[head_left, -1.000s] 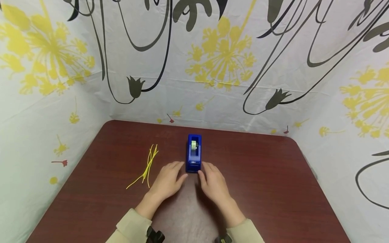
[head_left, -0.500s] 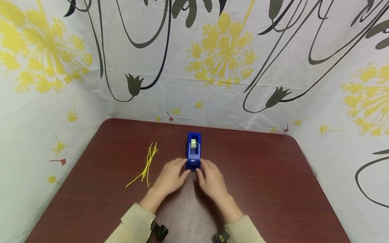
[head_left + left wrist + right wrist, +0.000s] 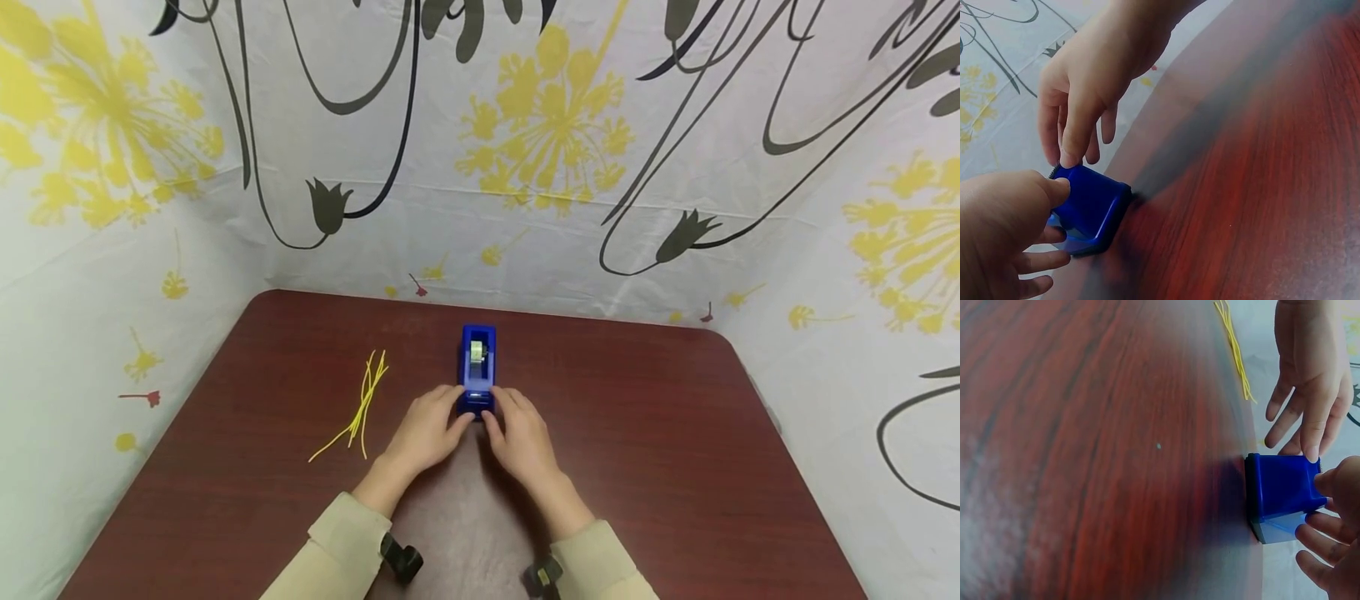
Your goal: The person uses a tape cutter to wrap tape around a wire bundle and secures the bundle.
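Note:
A blue tape dispenser [image 3: 478, 384] stands on the table with a roll of tape [image 3: 477, 352] inside. My left hand [image 3: 422, 431] holds its near left corner, the thumb on the near end and the fingers along the side. On the near right corner my right hand [image 3: 522, 437] grips it in a mirrored way. In the left wrist view both thumbs press the blue end face [image 3: 1089, 203], while the lower fingers of the left hand [image 3: 1007, 219] spread beside it. The right wrist view shows the dispenser [image 3: 1285, 487] between both hands, its base on the table.
Several thin yellow strings [image 3: 363, 410] lie in a loose bundle on the table left of the dispenser. The dark red wooden table [image 3: 637, 433] reaches back to a white patterned cloth [image 3: 420, 200] hanging behind and at both sides.
Both hands have moved inward and slightly forward, from beside the near end of the tape dispenser onto its corners. The dispenser and the yellow strings have stayed in place on the table.

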`<state>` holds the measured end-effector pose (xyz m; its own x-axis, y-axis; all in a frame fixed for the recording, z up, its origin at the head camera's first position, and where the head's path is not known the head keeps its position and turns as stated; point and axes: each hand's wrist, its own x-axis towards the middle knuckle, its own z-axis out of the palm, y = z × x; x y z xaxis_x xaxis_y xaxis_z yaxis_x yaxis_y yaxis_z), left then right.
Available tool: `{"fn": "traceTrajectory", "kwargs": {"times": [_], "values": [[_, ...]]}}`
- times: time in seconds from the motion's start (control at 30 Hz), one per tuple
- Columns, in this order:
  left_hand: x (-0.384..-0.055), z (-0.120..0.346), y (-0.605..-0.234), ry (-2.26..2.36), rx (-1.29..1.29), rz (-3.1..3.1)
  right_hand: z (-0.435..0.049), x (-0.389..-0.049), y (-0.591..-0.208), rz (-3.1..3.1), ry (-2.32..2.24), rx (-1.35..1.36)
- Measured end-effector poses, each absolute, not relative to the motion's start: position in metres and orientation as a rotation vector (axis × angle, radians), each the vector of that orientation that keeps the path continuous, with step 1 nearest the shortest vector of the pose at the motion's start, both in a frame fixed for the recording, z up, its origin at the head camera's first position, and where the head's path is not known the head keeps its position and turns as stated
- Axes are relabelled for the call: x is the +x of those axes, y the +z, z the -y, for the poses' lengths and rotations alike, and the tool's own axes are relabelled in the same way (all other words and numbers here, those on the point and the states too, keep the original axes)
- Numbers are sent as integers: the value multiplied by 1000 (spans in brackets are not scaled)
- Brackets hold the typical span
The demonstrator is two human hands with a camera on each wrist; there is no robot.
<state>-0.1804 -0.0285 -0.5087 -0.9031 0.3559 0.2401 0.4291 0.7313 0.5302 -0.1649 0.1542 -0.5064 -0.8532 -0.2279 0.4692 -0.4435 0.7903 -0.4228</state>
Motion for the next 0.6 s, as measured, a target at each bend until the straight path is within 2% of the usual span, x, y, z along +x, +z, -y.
{"fn": "traceTrajectory", "kwargs": {"times": [0.37,0.6], "values": [[-189,28,-510,-969,-607,2802,-153,-170,-505,2608,775,522],[-192,23,-512,-993,-586,2777,-151,-176,-503,2659,968,414]]}}
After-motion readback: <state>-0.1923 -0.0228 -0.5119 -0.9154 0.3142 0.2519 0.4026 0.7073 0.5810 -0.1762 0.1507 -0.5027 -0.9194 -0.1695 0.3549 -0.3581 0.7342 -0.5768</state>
